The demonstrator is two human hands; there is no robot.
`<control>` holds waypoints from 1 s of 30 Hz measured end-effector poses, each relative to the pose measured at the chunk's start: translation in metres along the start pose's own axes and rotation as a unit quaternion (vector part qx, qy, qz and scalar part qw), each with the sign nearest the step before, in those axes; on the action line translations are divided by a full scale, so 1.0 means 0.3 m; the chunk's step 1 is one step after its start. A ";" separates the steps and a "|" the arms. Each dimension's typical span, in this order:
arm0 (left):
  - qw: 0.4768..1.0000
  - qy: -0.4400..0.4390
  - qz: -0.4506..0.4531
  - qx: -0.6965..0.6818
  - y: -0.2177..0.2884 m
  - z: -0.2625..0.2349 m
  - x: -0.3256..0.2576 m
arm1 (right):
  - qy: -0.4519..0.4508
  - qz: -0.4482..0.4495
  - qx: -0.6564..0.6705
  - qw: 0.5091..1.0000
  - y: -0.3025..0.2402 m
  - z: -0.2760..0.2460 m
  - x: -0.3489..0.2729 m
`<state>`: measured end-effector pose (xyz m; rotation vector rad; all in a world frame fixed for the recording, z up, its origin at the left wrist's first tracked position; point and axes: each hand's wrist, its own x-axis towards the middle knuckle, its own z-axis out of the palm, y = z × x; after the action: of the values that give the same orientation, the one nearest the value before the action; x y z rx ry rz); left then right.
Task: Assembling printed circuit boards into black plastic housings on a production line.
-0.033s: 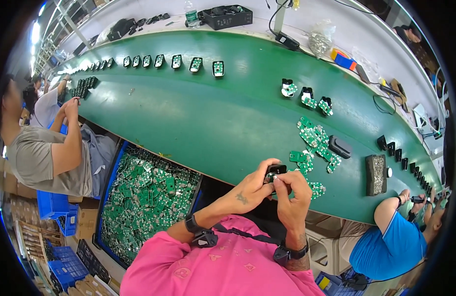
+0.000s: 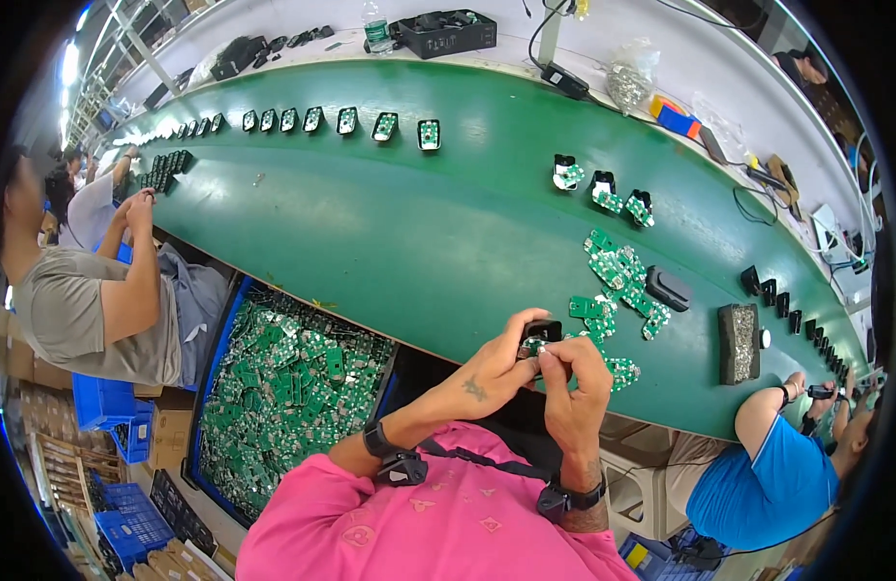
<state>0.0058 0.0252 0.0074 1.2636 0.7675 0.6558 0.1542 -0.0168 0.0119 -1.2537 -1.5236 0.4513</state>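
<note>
My left hand (image 2: 501,366) is closed around a small black plastic casing (image 2: 542,330), holding it at the table's near edge. Part of a green circuit board shows inside the casing's near end. My right hand (image 2: 577,389) is pinched at that same end, thumb and forefinger pressed together. Whatever lies between those fingertips is hidden. Just beyond my hands, a loose pile of green circuit boards (image 2: 617,266) covers the table, with a dark grey oblong case (image 2: 669,288) beside it. One more board (image 2: 622,372) lies right of my right hand.
Three black casings with boards (image 2: 604,192) stand farther back on the green table (image 2: 409,223). A row of filled casings (image 2: 346,121) runs left. A dark rectangular block (image 2: 739,344) sits right. A bin of boards (image 2: 293,387) is at my left. People sit on both sides.
My right hand's fingertips have shifted very slightly at the casing. Everything else looks the same.
</note>
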 end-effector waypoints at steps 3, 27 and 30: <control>0.995 0.052 0.056 0.056 0.006 0.002 -0.013 | 0.026 -0.012 -0.021 0.999 -0.013 -0.001 -0.008; 0.936 0.062 0.196 0.285 0.061 -0.004 -0.042 | -0.113 -0.048 -0.123 0.985 -0.080 -0.087 0.054; 0.939 0.056 0.177 0.290 0.058 0.000 -0.040 | -0.106 -0.043 -0.125 0.985 -0.084 -0.084 0.051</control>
<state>-0.0016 0.0189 0.0263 1.9492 0.8717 0.8285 0.1660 -0.0209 0.0485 -1.3589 -1.8534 0.3524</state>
